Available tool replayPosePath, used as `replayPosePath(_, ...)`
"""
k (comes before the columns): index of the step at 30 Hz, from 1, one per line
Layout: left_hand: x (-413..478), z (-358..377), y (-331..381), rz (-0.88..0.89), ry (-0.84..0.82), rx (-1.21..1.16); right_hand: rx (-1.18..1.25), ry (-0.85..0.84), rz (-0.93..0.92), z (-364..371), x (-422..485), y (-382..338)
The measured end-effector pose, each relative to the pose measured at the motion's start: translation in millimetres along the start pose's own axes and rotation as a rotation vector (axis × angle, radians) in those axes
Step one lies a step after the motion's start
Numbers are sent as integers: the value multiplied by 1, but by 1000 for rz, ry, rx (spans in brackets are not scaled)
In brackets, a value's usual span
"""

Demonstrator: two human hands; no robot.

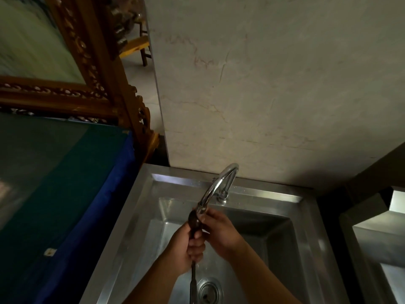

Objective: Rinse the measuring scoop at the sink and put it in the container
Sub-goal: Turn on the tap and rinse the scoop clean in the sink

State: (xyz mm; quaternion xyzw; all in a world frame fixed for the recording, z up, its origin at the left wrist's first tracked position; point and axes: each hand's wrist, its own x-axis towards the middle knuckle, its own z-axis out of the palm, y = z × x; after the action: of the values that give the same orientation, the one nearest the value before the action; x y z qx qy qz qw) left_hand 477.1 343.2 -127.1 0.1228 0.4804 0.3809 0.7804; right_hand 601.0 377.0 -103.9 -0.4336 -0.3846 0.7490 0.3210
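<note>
Count: 2 hands — left (188, 244), right (221, 232); 1 scoop (194, 222); 1 faucet (219, 183); 2 sinks (306, 238), (372, 238); 1 drain (208, 290); 1 carved wood frame (92, 62).

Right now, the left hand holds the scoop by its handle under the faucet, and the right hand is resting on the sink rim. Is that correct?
Not quite. In the head view the right hand is not on the sink rim; it is up at the bowl of the scoop, just below the faucet spout. The left hand does hold the handle.

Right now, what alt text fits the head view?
Two hands hold a dark scoop under a curved tap over a steel sink: the left hand grips its handle, the right hand touches its bowl.
</note>
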Motion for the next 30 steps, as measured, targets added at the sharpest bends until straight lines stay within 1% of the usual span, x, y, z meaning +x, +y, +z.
replayPosePath(3, 0, -2, 0, -7, 30, 38, 74, 13, 29, 1, -2, 2)
replayPosePath(5, 0, 1, 1, 27, 81, 87, 97, 23, 31, 1, -2, 2)
replayPosePath(10, -2, 13, 13, 133, 289, 395, 181, 17, 46, -1, -1, 2)
replayPosePath(13, -2, 14, 19, 223, 345, 512, 184, -1, 40, 0, 0, 3)
replayPosePath(15, -2, 15, 23, 276, 386, 569, 124, 28, 37, 2, 1, 4)
replayPosePath(17, -2, 15, 24, 311, 403, 589, 8, 81, 26, 5, 4, 3)
replayPosePath(20, -2, 11, 24, 296, 391, 587, -205, 183, 7, 8, 12, 1)
replayPosePath(22, -2, 7, 22, 276, 379, 575, -349, 211, -29, 8, 16, 2)
replayPosePath(26, -1, 7, 22, 290, 301, 539, -537, 253, -82, 6, 24, 3)
replayPosePath(30, -5, 6, 21, 337, 199, 491, -619, 292, -135, -2, 31, -4)
